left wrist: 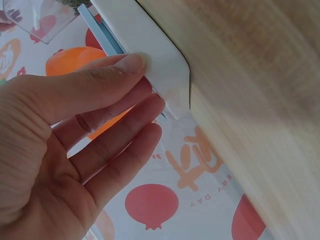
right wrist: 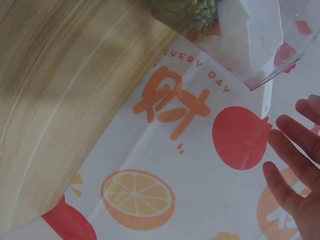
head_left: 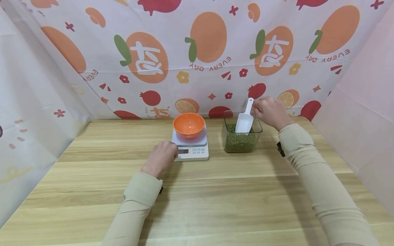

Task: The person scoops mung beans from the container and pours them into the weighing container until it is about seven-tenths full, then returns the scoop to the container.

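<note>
In the head view a white kitchen scale (head_left: 194,155) stands on the table with an orange bowl (head_left: 189,125) on its plate. My left hand (head_left: 161,157) is at the scale's front left corner. In the left wrist view the left hand's thumb (left wrist: 131,64) touches the scale's white edge, its other fingers relaxed beside the corner; the index fingertip is hidden. A clear container (head_left: 226,136) of green beans (head_left: 241,141) stands to the right. In it a white scoop (head_left: 244,122) leans with its handle up. My right hand (head_left: 271,111) is beside that handle, fingers loosely spread in the right wrist view.
A wooden table (head_left: 197,205) holds everything. Behind it hangs a fruit-print curtain (head_left: 172,44), close to the container's back. Pale sheets (head_left: 34,102) flank the table on both sides.
</note>
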`<move>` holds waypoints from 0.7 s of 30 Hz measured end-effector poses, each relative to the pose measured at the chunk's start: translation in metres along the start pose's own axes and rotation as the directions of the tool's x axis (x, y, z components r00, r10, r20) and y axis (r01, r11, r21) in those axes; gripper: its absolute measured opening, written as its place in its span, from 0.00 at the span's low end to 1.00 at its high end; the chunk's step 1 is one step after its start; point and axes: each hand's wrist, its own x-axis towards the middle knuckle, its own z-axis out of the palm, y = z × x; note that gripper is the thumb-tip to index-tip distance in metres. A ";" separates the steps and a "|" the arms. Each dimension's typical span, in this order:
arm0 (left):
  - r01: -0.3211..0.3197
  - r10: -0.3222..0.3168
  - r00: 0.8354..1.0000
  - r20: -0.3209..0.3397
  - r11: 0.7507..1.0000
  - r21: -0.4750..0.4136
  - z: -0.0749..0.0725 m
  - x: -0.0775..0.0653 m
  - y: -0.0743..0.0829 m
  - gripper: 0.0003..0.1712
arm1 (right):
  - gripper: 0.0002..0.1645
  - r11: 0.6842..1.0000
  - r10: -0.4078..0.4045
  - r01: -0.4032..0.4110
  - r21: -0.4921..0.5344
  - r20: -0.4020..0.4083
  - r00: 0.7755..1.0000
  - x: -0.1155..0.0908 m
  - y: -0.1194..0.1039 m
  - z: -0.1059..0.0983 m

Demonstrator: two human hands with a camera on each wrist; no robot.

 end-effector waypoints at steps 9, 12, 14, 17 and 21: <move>-0.016 0.016 1.000 -0.015 1.000 0.012 0.000 0.000 0.000 0.24 | 0.17 0.990 -0.131 0.137 -0.040 0.128 0.983 0.009 0.000 0.007; -0.009 0.009 1.000 -0.004 1.000 0.012 0.000 0.001 0.000 0.23 | 0.20 0.986 -0.146 0.157 -0.049 0.175 0.974 0.011 -0.003 0.009; 0.002 -0.002 1.000 0.008 1.000 0.011 -0.001 0.001 0.001 0.22 | 0.21 0.987 -0.129 0.145 -0.063 0.214 0.968 0.012 -0.004 0.010; 0.023 -0.023 0.999 0.030 1.000 0.011 -0.001 0.001 0.001 0.20 | 0.21 0.987 -0.102 0.130 -0.092 0.259 0.961 0.011 -0.005 0.012; 0.040 -0.041 0.998 0.052 0.999 0.008 -0.002 0.001 0.002 0.17 | 0.23 0.983 -0.098 0.135 -0.125 0.266 0.959 0.010 -0.005 0.013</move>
